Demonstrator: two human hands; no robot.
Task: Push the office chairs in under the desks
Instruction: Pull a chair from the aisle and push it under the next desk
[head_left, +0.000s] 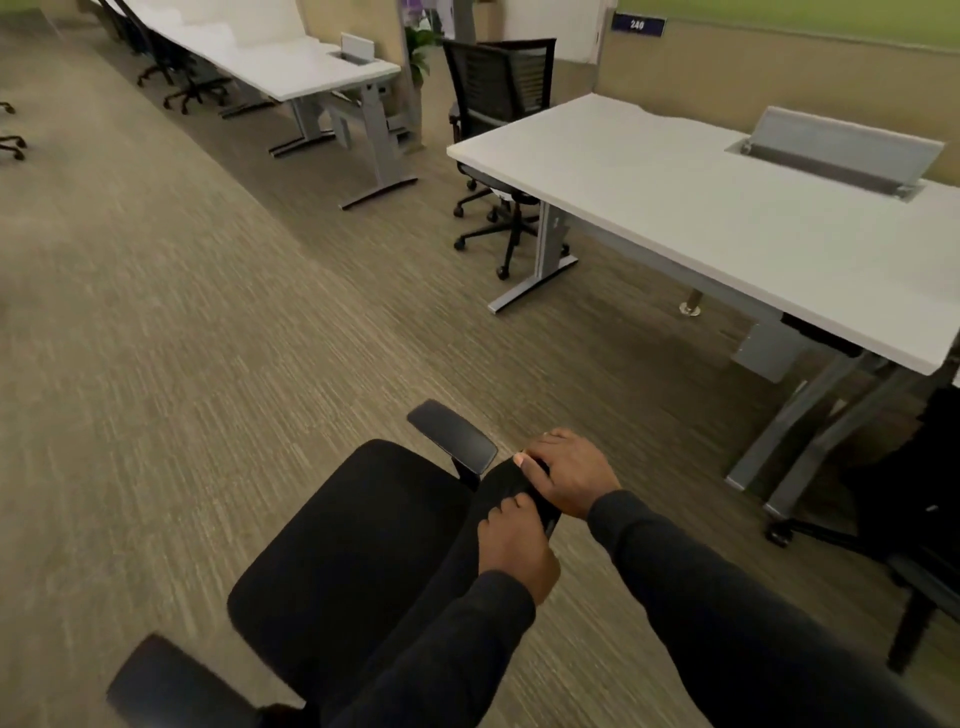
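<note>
A black office chair (353, 551) stands on the carpet right in front of me, its seat facing left and away. My left hand (517, 551) and my right hand (569, 475) both grip the top edge of its backrest, side by side. A white desk (701, 208) with grey legs stands to the right, a few steps from this chair. A second black chair (496, 93) sits at the desk's far end, partly under the top. Another dark chair (914, 519) shows at the right edge beside the desk's near end.
A long row of white desks (291, 67) runs along the back left with several black chairs (192, 88) tucked beside it. Chair wheels (13, 143) poke in at the left edge. A plant (421, 52) stands by the far wall. Carpet (208, 312) stretches between the desk rows.
</note>
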